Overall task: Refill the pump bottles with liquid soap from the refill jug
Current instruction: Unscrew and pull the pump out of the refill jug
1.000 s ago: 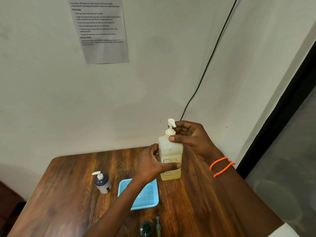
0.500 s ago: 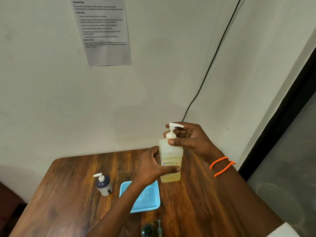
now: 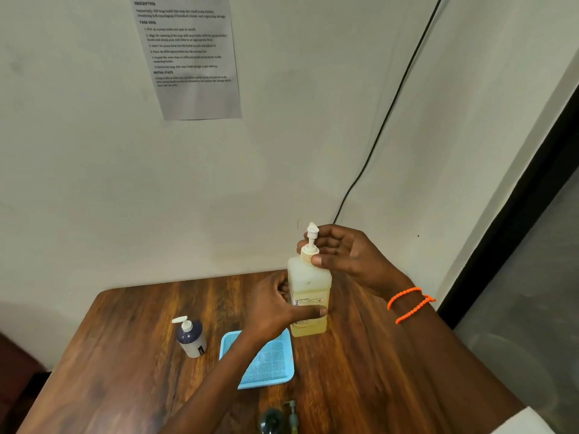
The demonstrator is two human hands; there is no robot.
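Head view: the refill jug (image 3: 309,296), a translucent square bottle partly filled with yellow liquid, is standing upright on the wooden table (image 3: 360,371) near its far edge, just beyond the blue tray (image 3: 269,368). The left hand (image 3: 272,311) is gripping the jug body, thumb lying across the label and fingers wrapping round the far side, where they are hidden. The right hand (image 3: 347,255) is pinching the collar of the white pump head (image 3: 310,242) between thumb and curled fingers; whether the collar is screwed tight cannot be told. Two orange bands (image 3: 410,303) are circling the right wrist. A small pump bottle (image 3: 190,338) with dark contents is standing upright to the left of the tray, well apart from the jug. The left forearm is covering part of the tray. At the bottom edge, a dark round object and a pump stem (image 3: 293,416) are being cut off and are hard to identify. A printed sheet (image 3: 191,57) is hanging on the wall, its text too blurred to read.
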